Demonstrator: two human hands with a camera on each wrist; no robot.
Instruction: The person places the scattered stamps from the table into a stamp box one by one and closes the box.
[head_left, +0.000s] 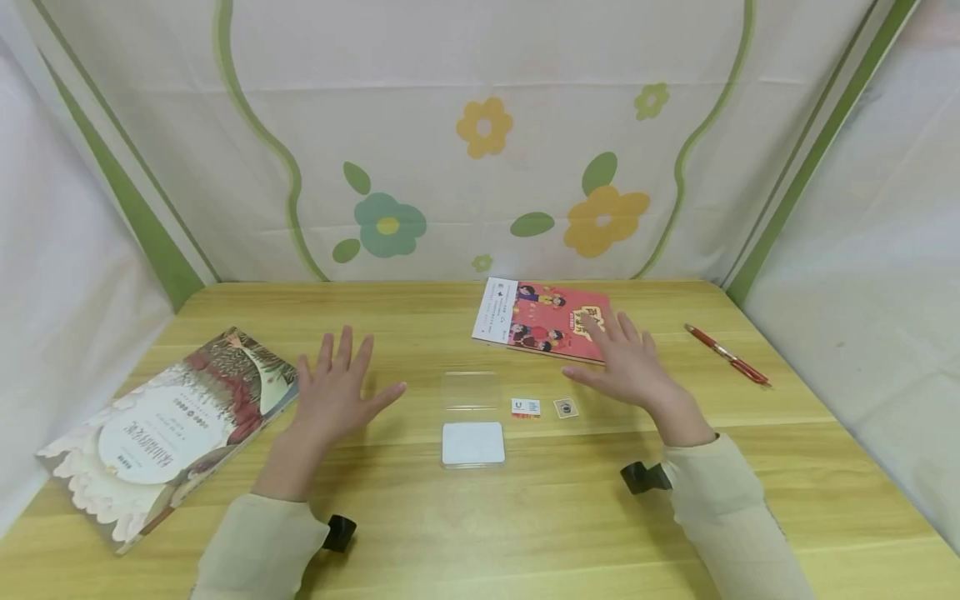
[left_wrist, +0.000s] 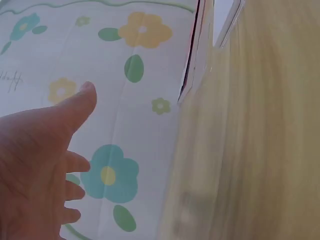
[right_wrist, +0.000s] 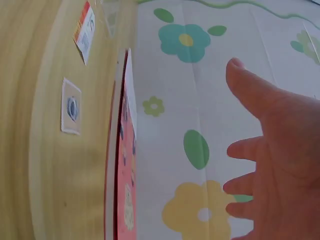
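My left hand (head_left: 335,396) is spread over the table beside the upper right corner of a picture book (head_left: 168,417), its fingers straight and holding nothing. On the other side my right hand (head_left: 626,367) is spread too, its fingertips overlapping the edge of a red book (head_left: 558,321) in the head view. Between the hands lie a clear plastic piece (head_left: 471,391), a shallow clear case with a white insert (head_left: 472,443), a small printed card (head_left: 526,407) and a postage stamp (head_left: 566,407). The right wrist view shows the stamp (right_wrist: 71,106) with a scalloped edge.
A red pen (head_left: 726,356) lies at the right side of the wooden table (head_left: 525,533). A white curtain with printed flowers (head_left: 450,50) stands behind the table's back edge, and pale cloth (head_left: 862,250) hangs at the sides.
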